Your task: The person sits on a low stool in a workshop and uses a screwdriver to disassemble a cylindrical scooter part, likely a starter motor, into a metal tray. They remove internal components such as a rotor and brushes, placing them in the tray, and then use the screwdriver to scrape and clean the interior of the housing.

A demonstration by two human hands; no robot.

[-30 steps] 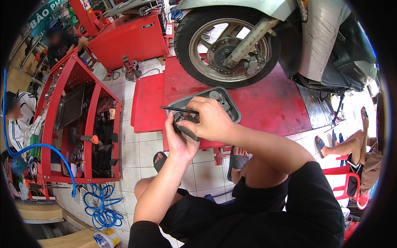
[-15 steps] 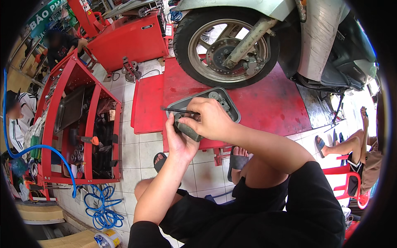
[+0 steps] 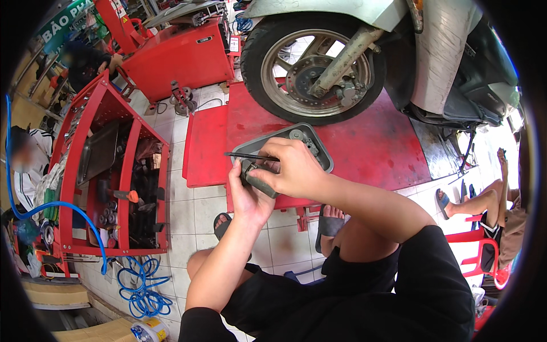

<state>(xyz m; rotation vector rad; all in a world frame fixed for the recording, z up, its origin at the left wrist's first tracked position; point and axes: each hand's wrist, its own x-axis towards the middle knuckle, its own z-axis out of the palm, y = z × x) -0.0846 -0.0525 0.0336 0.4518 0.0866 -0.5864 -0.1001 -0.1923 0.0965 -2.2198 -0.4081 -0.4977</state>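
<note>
Left hand: my left hand (image 3: 249, 196) is cupped under a small grey metal part (image 3: 257, 179), its fingers curled shut around the part from below.
Right hand: my right hand (image 3: 292, 171) comes over the top, fingers closed in a pinch on a thin dark tool (image 3: 249, 155) that points left, its tip just past the part.
Where the part is: held in the air between both hands, just above the near edge of a grey tray (image 3: 321, 149).
Tray: a shallow dark rounded tray lying on the red lift platform (image 3: 376, 142), with a few small pieces in it; I cannot tell what they are.
Progress: the part is off the scooter and in hand with the tool at it, so I judge the work mid-way; nothing shows it refitted.
Surface: the platform is worn red metal, carrying the scooter's front wheel (image 3: 314, 68).
Room: a workshop with a pale tiled floor, a red tool cart (image 3: 114, 171) at my left, a blue hose (image 3: 139, 285) coiled below it, other people at both edges.
</note>
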